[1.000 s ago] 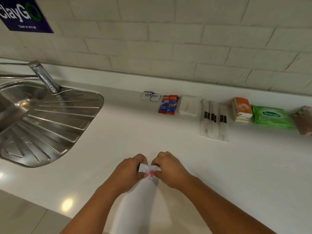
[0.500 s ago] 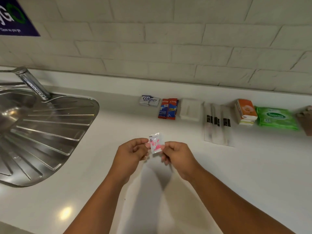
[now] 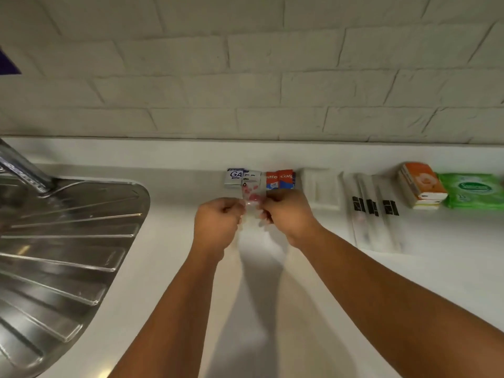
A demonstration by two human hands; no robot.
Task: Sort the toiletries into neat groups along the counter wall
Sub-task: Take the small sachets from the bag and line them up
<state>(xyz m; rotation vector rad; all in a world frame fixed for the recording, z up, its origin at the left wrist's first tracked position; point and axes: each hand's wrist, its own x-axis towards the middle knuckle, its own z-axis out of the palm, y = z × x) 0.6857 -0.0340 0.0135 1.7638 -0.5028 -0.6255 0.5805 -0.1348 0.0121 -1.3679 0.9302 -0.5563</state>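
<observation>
- The steel sink lies far to the left of the toothpaste boxes, with the tap at its back edge.
- The left hand is in front of the toothpaste boxes and a little to their left. Its fingers are curled in, and thumb and fingertips pinch the left edge of a small sachet.
- Two white-and-blue packets lie by the wall just left of the toothpaste boxes.
- The sachet, clear with pink print and blurred, is held upright between both hands above the counter, just in front and left of the toothpaste boxes.
- The right hand is straight in front of the toothpaste boxes, fingers curled, pinching the sachet's right edge.
- To the right of the toothpaste boxes, along the wall, come a white box, three wrapped toothbrushes, an orange box and a green pack of wipes.
</observation>
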